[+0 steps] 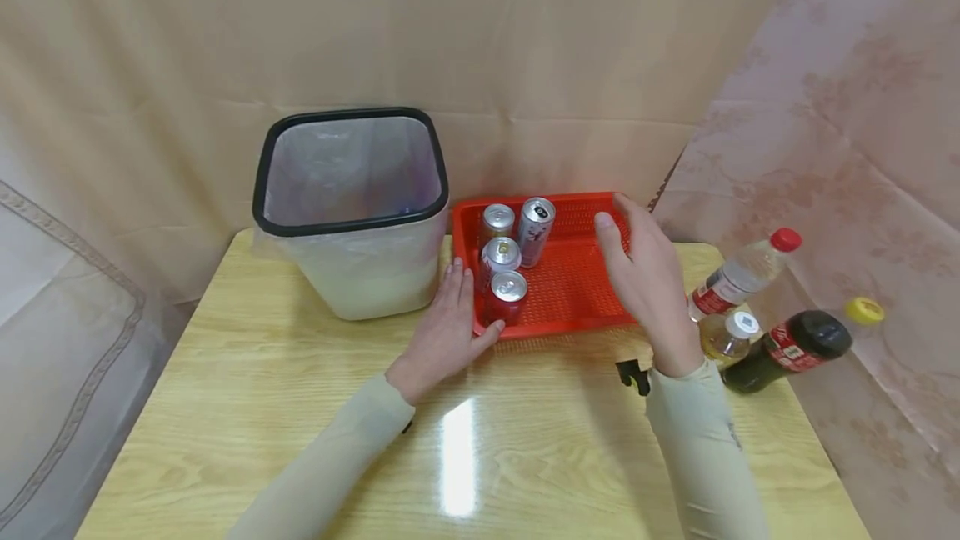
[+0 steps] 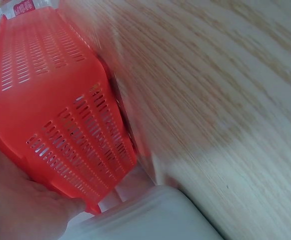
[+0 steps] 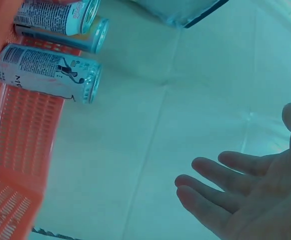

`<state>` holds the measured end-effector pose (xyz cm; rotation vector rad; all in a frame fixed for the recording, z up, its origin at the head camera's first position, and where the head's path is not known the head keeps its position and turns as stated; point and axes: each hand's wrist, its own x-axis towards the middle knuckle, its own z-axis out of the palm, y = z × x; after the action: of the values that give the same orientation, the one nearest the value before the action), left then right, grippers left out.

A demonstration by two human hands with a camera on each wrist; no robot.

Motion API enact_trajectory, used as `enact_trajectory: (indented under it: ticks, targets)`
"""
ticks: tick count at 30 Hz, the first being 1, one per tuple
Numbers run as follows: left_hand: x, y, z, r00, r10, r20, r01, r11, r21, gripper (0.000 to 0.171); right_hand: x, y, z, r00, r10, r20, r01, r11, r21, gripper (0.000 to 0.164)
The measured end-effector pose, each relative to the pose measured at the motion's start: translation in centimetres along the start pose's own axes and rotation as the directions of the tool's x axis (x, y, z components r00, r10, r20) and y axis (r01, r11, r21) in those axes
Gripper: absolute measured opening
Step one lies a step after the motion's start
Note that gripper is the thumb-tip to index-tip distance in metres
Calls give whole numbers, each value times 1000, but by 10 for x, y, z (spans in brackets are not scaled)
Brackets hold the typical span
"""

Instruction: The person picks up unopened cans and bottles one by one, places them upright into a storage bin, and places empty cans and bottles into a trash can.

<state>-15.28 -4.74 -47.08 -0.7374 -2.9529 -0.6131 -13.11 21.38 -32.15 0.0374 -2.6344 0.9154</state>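
A red plastic basket point(image 1: 566, 282) on the table holds several drink cans at its left side. They include a dark red can point(image 1: 506, 297) at the front left and a tall pale can point(image 1: 534, 233) farther back. My left hand point(image 1: 444, 327) rests against the basket's front left corner, fingers straight along its side and thumb at the front rim. Perforated basket walls point(image 2: 80, 145) show beside that hand in the left wrist view. Over the basket's right part, my right hand point(image 1: 651, 277) is held with fingers extended and holds nothing; its palm and spread fingers show in the right wrist view.
A bin point(image 1: 360, 273) with a black rim and a clear liner stands left of the basket. On the right are a red-capped bottle point(image 1: 738, 277), a white-capped bottle point(image 1: 727, 336), a dark cola bottle point(image 1: 787, 352) and a yellow cap point(image 1: 865, 312). Curtains point(image 1: 525, 48) hang behind.
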Motion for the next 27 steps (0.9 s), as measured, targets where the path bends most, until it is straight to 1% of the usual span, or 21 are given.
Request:
enact_trajectory:
  ticks: [5,9,13,18,21,22,24,27]
  targets:
    - [2,1,0,1000,-7,12,7,1000,-1,100,-24,6,-8,996,-48,-76,49,999,9,68]
    - [2,3,-1,999,-35,36,36,999,-10,103,-39,18,-14,983,-103,-151,108,994,28,64]
    - [1,2,-1,998,-46,31,47,999,-22,103,-54,30,-19,965,-150,-216,163,986,43,67]
    - [0,0,0,999,-41,14,41,999,-27,102,-73,44,-25,941,-178,-287,193,981,25,73]
    - [-1,0,0,1000,-30,1,30,999,-26,102,-84,55,-30,926,-176,-335,190,982,9,76]
    - [-1,0,0,1000,-26,-3,26,999,-27,102,-87,59,-32,924,-168,-345,183,983,11,78]
    - [-1,0,0,1000,-17,-7,16,1000,-19,101,-92,68,-37,925,-138,-353,153,988,16,77]
    - [-1,1,0,1000,-6,-7,6,1000,-8,100,-98,81,-42,935,-69,-349,80,997,18,79]
